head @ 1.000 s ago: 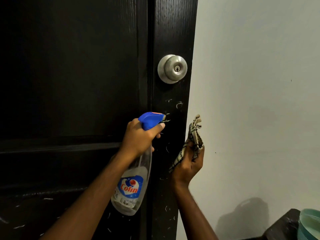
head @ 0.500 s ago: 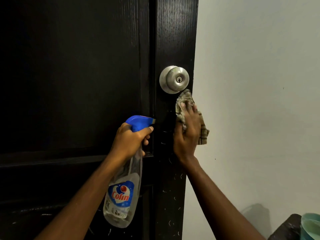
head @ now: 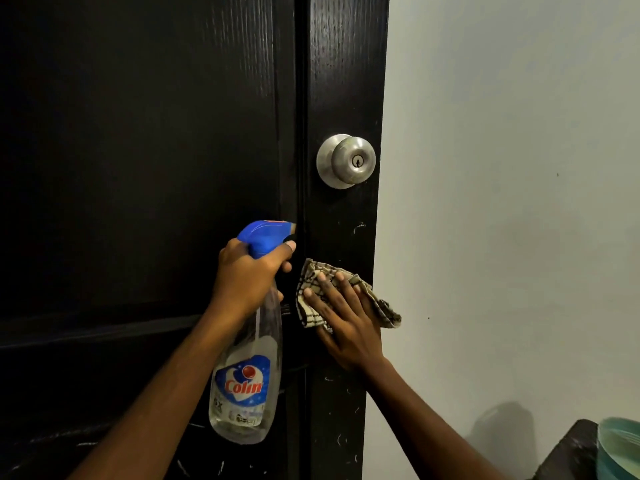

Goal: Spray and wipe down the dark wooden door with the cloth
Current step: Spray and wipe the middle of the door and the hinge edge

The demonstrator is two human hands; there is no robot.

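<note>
2 hands work at the latch edge of the dark wooden door [head: 138,168]. On the narrow upright strip of the door, below the steel knob [head: 346,161], the right hand [head: 349,327] presses the checked cloth [head: 311,311] flat with its fingers spread. 1 corner of the cloth hangs past the door's edge, over the wall [head: 519,168]. Just to the left of it, the left hand [head: 249,275] is curled round the neck of the spray bottle [head: 246,382], forefinger across the trigger. Long axis of the bottle: near upright, base hanging below the hand. Its blue nozzle [head: 289,226] points right, at the strip just above the cloth. Long axis of the strip: vertical, so the wipe most likely runs up or down along it. Scattered white specks [head: 359,227] show above the right hand, toward the knob, and also below its wrist. Both patches look not yet wiped, and the right hand is the nearer to each.
</note>
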